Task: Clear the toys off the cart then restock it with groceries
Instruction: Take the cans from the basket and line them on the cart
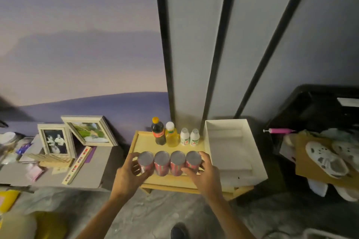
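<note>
A light wooden cart (143, 141) stands against the wall. Several red cans (169, 163) with grey tops stand in a row across its front. My left hand (129, 172) grips the leftmost can (145, 161) and my right hand (204, 172) grips the rightmost can (193, 160), squeezing the row between them. Behind the cans stand a dark cola bottle (158, 132), a yellow juice bottle (172, 136) and two small white bottles (189, 137). No toys are visible on the cart.
A white open box (250, 153) sits on the cart's right side. A low grey table (91, 167) at left holds two picture frames (56, 140) and a wooden strip. A black bin (318, 106) with white shoes (326, 159) on cardboard stands at right.
</note>
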### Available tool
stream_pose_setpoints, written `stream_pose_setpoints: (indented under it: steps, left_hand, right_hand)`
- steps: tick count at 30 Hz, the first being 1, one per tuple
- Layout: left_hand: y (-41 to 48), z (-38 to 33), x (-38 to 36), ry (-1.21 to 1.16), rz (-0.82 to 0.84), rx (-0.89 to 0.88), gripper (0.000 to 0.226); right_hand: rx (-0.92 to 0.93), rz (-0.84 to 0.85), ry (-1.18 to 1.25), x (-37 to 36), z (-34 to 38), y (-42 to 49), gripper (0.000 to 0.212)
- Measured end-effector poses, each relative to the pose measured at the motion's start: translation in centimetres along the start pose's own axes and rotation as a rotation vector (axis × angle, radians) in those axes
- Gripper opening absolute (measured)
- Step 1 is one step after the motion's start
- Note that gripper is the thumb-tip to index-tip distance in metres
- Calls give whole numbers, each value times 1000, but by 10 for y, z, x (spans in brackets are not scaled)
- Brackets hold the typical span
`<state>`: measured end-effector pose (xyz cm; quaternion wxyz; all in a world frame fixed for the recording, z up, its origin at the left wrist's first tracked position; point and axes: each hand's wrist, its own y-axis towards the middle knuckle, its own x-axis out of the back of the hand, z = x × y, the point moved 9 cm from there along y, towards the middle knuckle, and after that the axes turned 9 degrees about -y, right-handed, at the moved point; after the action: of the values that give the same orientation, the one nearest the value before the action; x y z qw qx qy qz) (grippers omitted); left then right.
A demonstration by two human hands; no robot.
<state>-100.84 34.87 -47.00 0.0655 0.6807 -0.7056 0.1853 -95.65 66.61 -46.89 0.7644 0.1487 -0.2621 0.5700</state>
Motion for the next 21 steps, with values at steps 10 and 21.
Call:
stream_pose_setpoints:
  steps: [10,21]
  left_hand:
    - [127,98,-64,22,139,75,64]
    - [177,166,-107,102,172,87,64]
  right_hand:
    - [-149,-74,-117,-71,-76,70,79]
    - [-230,-144,-140,-117,-139,102,72]
